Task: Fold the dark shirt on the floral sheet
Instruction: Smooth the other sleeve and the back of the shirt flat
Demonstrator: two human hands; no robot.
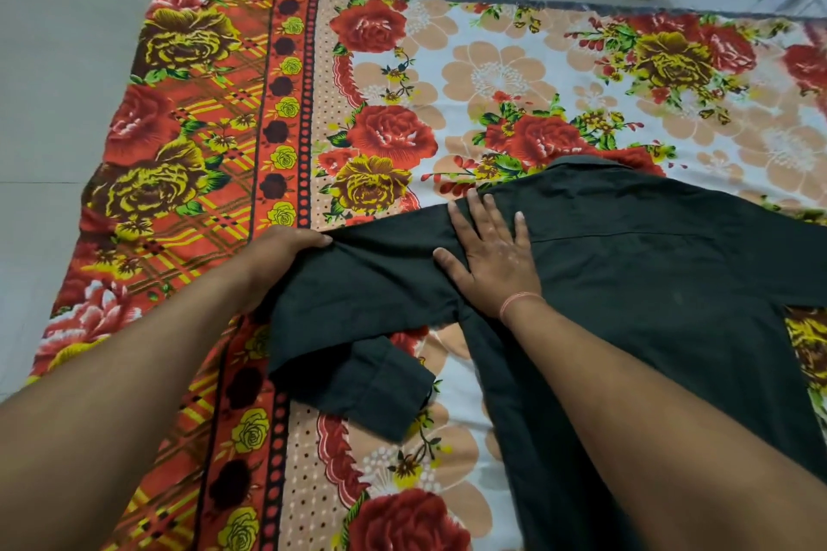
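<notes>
The dark shirt point(649, 282) lies back-up on the floral sheet point(492, 72), the right hand point(494, 255) pressing flat at its shoulder while the left hand point(286, 253) clamps the sleeve point(358, 318), which I judge must next fold inward across the back

Hands point(286, 255) point(492, 255) fold dark shirt point(649, 282).

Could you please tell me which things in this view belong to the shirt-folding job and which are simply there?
Part of the job:
dark shirt
its sleeve, gripped by the left hand
right hand, pressed flat near the shoulder
floral sheet

Simply there:
thread bracelet on the right wrist
bare floor
</notes>
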